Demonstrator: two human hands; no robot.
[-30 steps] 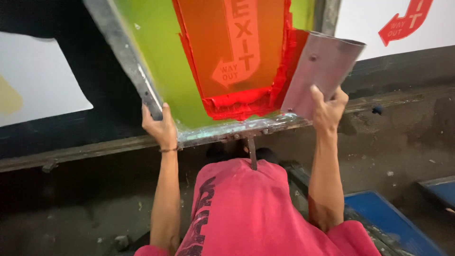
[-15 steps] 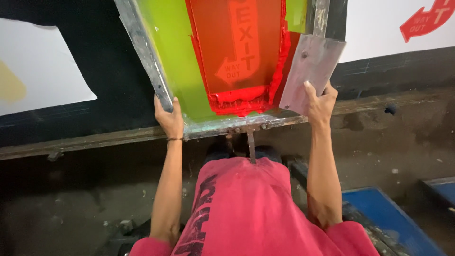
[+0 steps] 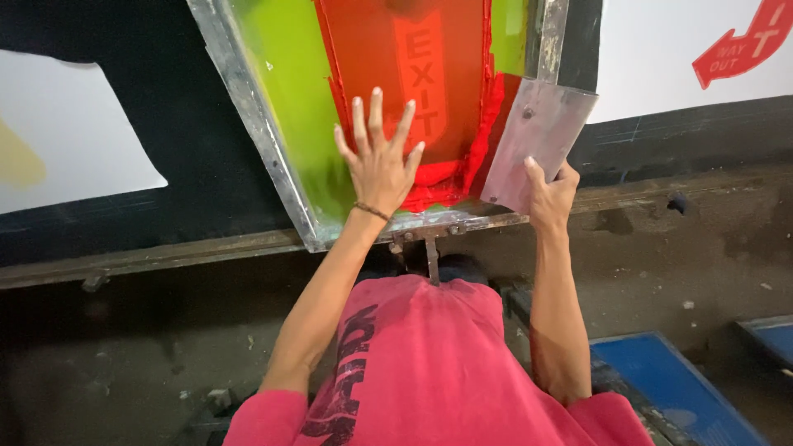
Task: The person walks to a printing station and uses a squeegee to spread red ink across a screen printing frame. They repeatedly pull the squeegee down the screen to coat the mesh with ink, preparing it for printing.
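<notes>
Nearest is the person's pink shirt (image 3: 429, 363) with dark lettering down the front, bottom centre, and a blue board (image 3: 661, 380) on the floor at near right. Past that a worn wooden bench edge (image 3: 165, 256) runs left to right. On it sits a metal-framed printing screen (image 3: 248, 107), tilted, green mesh with a red ink patch (image 3: 396, 74) in the middle that bears a pale arrow-shaped stencil with lettering. Red ink is pooled thick along the near edge of the patch. Left hand (image 3: 380, 165) is fully spread, fingers fanned wide, palm flat on the mesh over the near part of the red patch; a thin bracelet sits at the wrist. Right hand (image 3: 549, 194) is curled closed around the near corner of a grey flat scraper blade (image 3: 537, 140), thumb on its face, blade standing up against the right rail of the frame, its left edge touching the red ink. Far left a white sheet (image 3: 66, 140) with a yellowish smudge lies on the dark table. Far right another white sheet (image 3: 661, 49) bears a red arrow sign (image 3: 739, 45) with white lettering, at the top corner.
</notes>
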